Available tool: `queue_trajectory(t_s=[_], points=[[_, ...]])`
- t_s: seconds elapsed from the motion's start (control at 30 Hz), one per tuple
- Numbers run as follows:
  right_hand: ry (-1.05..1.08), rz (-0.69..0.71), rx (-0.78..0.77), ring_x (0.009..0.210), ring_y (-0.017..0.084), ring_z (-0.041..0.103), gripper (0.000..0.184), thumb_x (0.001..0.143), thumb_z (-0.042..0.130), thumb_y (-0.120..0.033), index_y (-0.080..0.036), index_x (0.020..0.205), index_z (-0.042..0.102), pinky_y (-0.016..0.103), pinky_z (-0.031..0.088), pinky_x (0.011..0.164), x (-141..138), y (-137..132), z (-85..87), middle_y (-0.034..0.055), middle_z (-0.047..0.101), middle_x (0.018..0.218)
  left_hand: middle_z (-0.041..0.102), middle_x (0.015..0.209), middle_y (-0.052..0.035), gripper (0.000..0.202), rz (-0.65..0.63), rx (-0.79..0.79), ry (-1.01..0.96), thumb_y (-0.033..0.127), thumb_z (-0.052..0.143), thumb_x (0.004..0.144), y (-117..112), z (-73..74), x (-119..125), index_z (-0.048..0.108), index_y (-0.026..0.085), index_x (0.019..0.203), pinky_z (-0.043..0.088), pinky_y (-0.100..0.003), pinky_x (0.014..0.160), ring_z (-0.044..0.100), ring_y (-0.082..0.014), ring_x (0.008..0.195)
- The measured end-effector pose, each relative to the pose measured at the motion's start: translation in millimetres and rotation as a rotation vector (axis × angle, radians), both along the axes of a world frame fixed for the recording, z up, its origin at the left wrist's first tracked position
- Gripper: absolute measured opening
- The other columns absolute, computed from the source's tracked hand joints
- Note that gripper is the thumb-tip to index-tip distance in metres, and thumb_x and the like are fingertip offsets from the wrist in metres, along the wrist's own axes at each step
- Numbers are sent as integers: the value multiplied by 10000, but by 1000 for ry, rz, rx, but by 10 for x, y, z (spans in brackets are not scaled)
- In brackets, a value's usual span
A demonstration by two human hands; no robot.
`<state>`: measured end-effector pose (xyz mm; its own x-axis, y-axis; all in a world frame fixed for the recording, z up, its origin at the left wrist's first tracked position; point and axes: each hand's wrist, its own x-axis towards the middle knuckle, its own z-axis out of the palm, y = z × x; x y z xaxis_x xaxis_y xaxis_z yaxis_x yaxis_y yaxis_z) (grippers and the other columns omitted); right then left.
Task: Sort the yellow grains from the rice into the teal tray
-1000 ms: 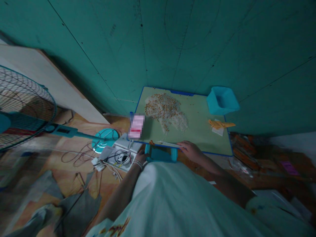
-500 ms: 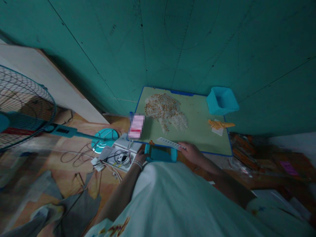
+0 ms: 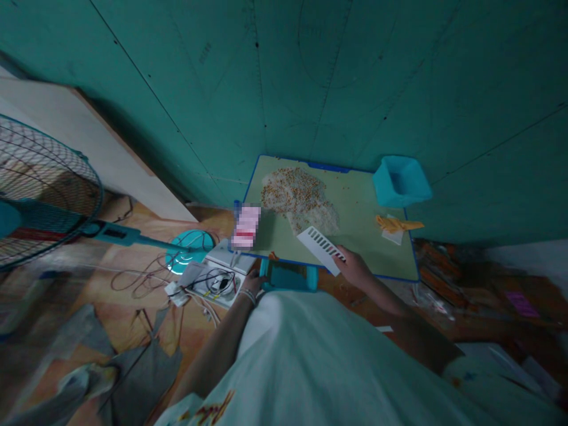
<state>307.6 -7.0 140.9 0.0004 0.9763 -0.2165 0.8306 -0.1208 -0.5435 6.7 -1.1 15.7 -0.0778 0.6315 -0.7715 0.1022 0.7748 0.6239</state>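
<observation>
My right hand [image 3: 355, 269] is closed on one end of a flat white slotted plate [image 3: 320, 248], held tilted over the front edge of the low table [image 3: 359, 236]. Beyond its far end, a pile of small tan beans mixed with fine white grains [image 3: 295, 192] is spread on the tabletop. My left hand [image 3: 251, 283] is closed on the left edge of a blue plastic container [image 3: 289, 289] against my lap. The container's near part is hidden by my shirt, and what lies in it is hard to make out.
A light-blue bin [image 3: 402, 180] stands at the table's back right, with an orange cloth-like thing [image 3: 399, 224] before it. A blurred pink item [image 3: 247, 228] is at the left edge. Left are a fan [image 3: 115, 232], cables and a power strip; a green wall [image 3: 284, 77] rises behind.
My right hand has turned the slotted plate so its broad face shows, and has shifted slightly to the right. My left hand and the blue container stay in place.
</observation>
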Motion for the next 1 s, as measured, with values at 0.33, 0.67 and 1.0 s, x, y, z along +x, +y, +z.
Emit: queue_trajectory(t_s=[0.33, 0.67, 1.0], points=[[-35, -84, 73, 667, 170, 610, 248, 807, 414, -245, -172, 953, 601, 239, 428, 585, 273, 98, 19, 72, 685, 784, 625, 1034, -63, 253, -13, -8, -1, 272, 557, 832, 9, 30, 17, 577, 154, 1055, 535, -374, 676, 620, -192, 825], [-38, -31, 82, 861, 208, 636, 316, 817, 437, -230, -151, 1074, 605, 301, 470, 752, 191, 201, -40, 119, 685, 997, 638, 975, -45, 228, -11, 0, -2, 278, 559, 831, 19, 75, 2, 592, 147, 1014, 537, -343, 631, 624, -179, 769], [-5, 15, 65, 916, 210, 634, 325, 823, 447, -230, -175, 1103, 601, 321, 479, 796, 143, 151, -34, 103, 675, 1049, 639, 984, -53, 239, -11, 28, -19, 284, 554, 834, -5, -1, -7, 586, 150, 1029, 538, -345, 631, 625, -174, 768]])
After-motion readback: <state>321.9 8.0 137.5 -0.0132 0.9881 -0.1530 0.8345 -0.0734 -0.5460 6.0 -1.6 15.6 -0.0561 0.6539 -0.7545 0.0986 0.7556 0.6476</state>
